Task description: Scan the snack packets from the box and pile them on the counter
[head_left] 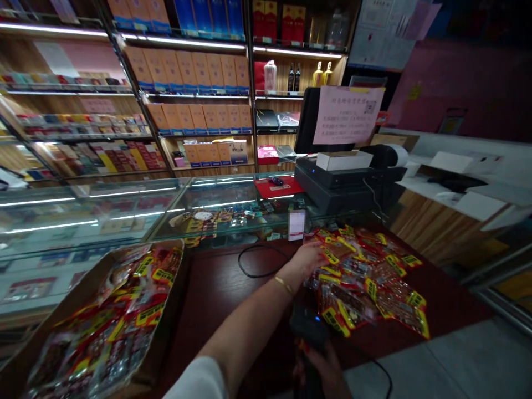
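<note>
My left hand [308, 259], with a gold bracelet [284, 285] at the wrist, reaches over the left edge of a spread pile of snack packets [353, 296]. Its fingers are stretched out and touch the packets there; the fingertips are slightly blurred. The packets are clear with red and yellow labels and brown food inside. Low in the picture, my right hand [326, 366] is wrapped round the handle of a dark barcode scanner [308, 327], whose small blue light is lit. The scanner's head points toward the packets. A cable trails from it at the lower right.
An open cardboard box [177, 277] of similar packets stands at left on the dark red counter [211, 282]. A phone-like screen [296, 226] stands near the glass case [224, 194]. A black cable [240, 267] loops beside it. Behind are a monitor [306, 119] and shelves of boxes.
</note>
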Demonstrator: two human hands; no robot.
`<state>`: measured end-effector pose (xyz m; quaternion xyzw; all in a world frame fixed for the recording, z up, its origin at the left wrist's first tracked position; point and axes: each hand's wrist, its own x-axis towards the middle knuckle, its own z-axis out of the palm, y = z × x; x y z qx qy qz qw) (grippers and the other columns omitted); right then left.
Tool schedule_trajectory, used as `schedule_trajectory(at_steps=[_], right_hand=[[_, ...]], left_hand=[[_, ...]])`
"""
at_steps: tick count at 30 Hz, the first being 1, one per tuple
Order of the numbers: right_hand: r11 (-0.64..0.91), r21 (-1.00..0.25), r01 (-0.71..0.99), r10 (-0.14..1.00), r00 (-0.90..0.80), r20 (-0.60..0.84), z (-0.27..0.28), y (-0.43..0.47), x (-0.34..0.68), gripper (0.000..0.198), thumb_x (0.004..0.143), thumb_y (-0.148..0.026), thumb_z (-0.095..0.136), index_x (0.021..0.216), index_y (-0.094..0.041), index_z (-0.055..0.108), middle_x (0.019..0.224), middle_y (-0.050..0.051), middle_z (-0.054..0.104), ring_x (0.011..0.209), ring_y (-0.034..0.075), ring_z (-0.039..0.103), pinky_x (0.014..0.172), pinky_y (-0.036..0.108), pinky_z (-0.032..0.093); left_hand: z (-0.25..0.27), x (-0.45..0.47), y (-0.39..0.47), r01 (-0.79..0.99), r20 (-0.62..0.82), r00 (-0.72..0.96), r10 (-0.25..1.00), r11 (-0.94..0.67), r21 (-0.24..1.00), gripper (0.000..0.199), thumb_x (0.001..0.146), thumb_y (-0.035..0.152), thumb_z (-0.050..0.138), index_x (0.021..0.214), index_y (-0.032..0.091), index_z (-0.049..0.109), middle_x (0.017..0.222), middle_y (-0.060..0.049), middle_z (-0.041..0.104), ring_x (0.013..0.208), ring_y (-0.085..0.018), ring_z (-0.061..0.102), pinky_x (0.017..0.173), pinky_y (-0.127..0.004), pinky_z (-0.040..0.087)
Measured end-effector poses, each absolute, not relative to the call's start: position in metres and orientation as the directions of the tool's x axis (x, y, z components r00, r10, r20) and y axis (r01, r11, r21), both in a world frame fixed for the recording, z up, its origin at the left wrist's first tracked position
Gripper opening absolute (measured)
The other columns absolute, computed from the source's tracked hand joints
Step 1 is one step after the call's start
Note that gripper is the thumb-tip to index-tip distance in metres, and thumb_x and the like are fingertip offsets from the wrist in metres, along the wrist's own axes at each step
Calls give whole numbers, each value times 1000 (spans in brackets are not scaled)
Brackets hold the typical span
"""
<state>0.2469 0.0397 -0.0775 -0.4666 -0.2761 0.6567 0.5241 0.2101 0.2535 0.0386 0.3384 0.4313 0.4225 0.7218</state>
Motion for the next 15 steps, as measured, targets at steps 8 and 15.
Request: schedule_trajectory(at_steps=[8,15], right_hand=[[-283,-881,-378,959,-115,-259,-75,38,252,54,71,-62,85,91,-13,74,55,1,68,42,14,62,45,25,48],[-284,-938,-201,951,-185,-248,-84,38,247,54,73,-64,82,91,-14,73,57,1,68,44,16,62,46,27,51]], left_hand=[[75,64,161,108,88,95,992,-98,989,35,83,33,71,113,16,75,117,-12,76,106,-25,70,100,-36,52],[67,-192,40,782,125,-615,778,584,216,59,84,57,60,133,24,66,140,-15,65,128,-47,57,99,-65,47]])
